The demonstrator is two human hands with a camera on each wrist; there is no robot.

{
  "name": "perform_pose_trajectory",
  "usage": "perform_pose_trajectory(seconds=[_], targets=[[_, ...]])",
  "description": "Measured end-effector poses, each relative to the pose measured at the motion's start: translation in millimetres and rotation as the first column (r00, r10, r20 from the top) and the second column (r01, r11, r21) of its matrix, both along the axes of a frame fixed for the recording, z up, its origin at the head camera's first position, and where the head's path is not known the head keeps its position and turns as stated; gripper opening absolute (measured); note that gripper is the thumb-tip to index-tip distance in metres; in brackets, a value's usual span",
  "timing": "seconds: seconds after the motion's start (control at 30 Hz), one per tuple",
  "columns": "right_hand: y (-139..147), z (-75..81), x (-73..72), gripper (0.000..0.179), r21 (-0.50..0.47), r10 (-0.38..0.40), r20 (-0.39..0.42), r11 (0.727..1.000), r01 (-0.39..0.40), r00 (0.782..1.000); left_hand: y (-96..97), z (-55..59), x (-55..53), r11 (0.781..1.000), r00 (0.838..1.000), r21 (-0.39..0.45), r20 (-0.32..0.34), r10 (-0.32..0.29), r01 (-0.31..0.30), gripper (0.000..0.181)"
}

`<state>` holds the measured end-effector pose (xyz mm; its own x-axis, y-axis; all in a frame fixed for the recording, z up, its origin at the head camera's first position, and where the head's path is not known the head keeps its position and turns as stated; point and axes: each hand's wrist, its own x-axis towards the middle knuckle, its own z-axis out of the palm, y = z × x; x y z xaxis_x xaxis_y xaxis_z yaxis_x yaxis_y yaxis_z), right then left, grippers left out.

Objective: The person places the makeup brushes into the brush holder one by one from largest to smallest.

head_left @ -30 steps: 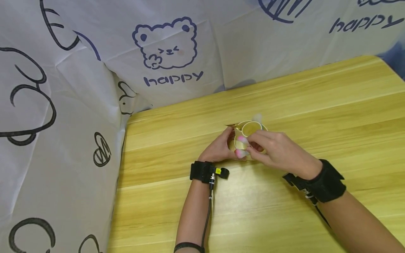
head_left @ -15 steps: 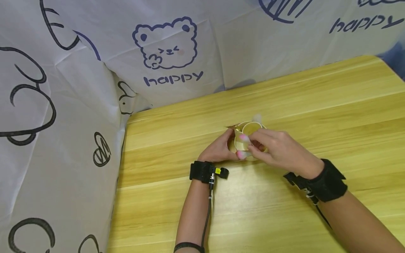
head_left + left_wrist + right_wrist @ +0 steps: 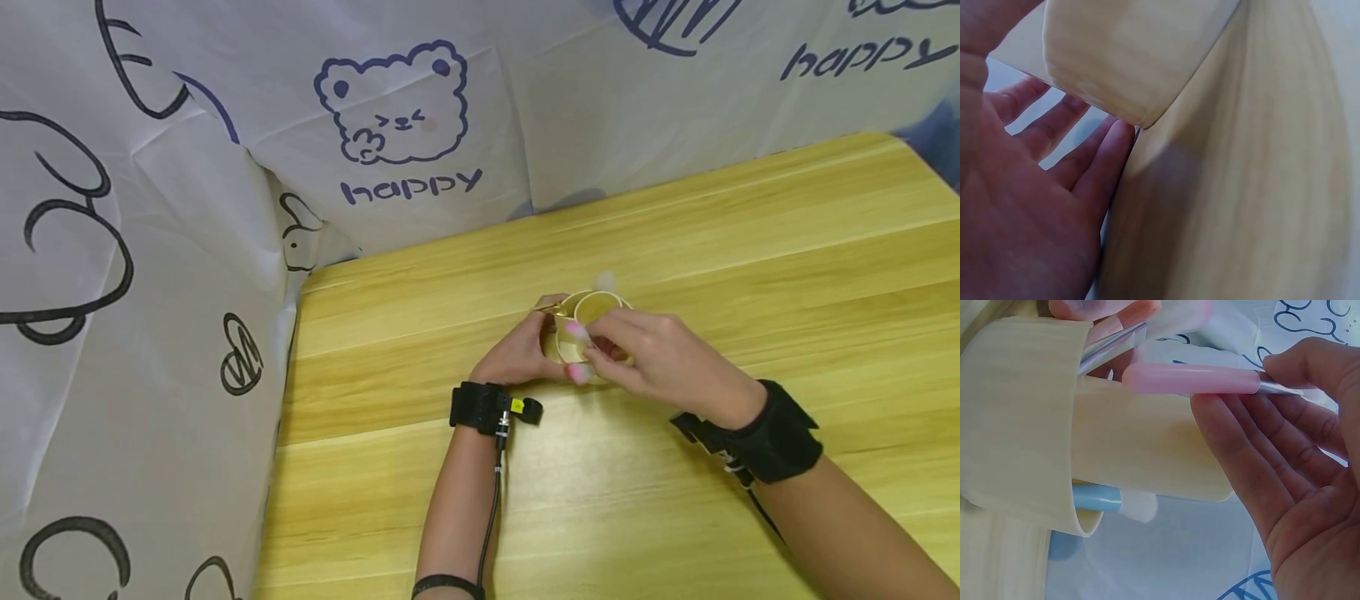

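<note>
A cream brush holder (image 3: 1016, 419) with a round inner tube (image 3: 1147, 440) stands in front of me. My left hand (image 3: 517, 348) grips its left side, thumb in front and fingers behind. In the left wrist view those fingers (image 3: 1104, 156) reach under the holder's edge. With thumb and fingers, my right hand (image 3: 1310, 462) pinches a makeup brush (image 3: 1191, 379) by its silver ferrule. Its pink rounded handle points down over the holder's mouth. Another makeup brush (image 3: 1113, 350) with a silver ferrule stands in the holder, and so does a blue brush (image 3: 1100, 497) with white bristles.
A small gold-coloured piece (image 3: 553, 308) sits at the holder's left rim. The wood-grain table (image 3: 390, 350) extends around both hands. White cloth (image 3: 420, 200) with dark line drawings hangs behind the table and along its left side.
The holder and its gold-coloured piece have shifted slightly towards me. A finger of my left hand now shows behind the gold piece. My right hand has barely moved, still pinching the brush.
</note>
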<state>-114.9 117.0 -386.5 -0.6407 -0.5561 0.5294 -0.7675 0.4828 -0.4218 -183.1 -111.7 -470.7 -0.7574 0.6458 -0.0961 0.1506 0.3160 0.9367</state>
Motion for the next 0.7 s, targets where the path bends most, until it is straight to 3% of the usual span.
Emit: perform_pose_trajectory(seconds=[0.13, 0.3, 0.5, 0.7], targets=[[-0.4, 1.1, 0.9, 0.014, 0.007, -0.006, 0.009, 1.0, 0.006, 1.0, -0.4, -1.1, -0.7, 1.0, 1.0, 0.004, -0.006, -0.02, 0.02, 0.111], [-0.1, 0.8, 1.1, 0.013, 0.012, -0.011, 0.009, 1.0, 0.011, 1.0, -1.8, -0.5, 0.7, 0.999, 0.999, 0.015, 0.033, -0.034, 0.033, 0.119], [-0.1, -0.1, 0.7, 0.013, 0.009, -0.006, 0.0, 1.0, 0.006, 1.0, 0.1, -0.8, 1.1, 0.995, 0.997, 0.068, 0.022, -0.07, 0.068, 0.101], [-0.9, 0.1, 0.9, 0.012, 0.002, 0.001, -0.004, 1.0, -0.001, 1.0, 1.8, 0.5, 0.8, 0.997, 0.998, 0.057, -0.007, -0.058, 0.059, 0.092]])
